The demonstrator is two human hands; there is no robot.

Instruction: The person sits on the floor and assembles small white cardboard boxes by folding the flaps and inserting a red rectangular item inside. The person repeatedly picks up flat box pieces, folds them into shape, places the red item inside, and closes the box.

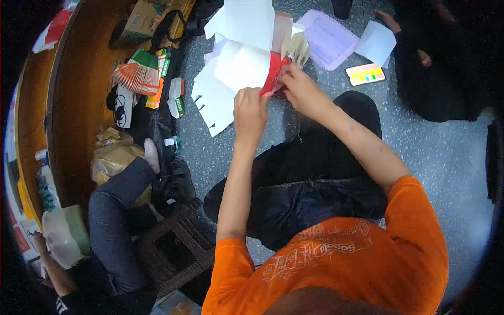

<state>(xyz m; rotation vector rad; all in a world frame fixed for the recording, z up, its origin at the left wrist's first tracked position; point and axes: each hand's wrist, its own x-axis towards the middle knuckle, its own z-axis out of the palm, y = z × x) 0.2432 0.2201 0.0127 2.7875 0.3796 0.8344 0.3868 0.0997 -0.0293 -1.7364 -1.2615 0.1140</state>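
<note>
In front of me, both hands grip a red strip-like piece [273, 74] whose exact kind I cannot make out. My left hand [251, 114] is closed on its near end, thumb against the edge. My right hand [304, 93] pinches the right side near the top, fingertips bent together. Against the strip's far side lie large white sheets [243, 65], some overlapping. A fan of cream-coloured leaves [296, 47] sticks out just beyond my right fingers. Left of the strip, a white card with notched edges [212, 94] rests on the speckled floor.
Lilac sheets [328, 39] and a lit phone [366, 74] lie to the right, near another person's hand [387, 22]. On the left are a fanned orange-and-white paper stack [137, 77], a cardboard box [140, 23], a brown stool [173, 247] and another person's leg [118, 210].
</note>
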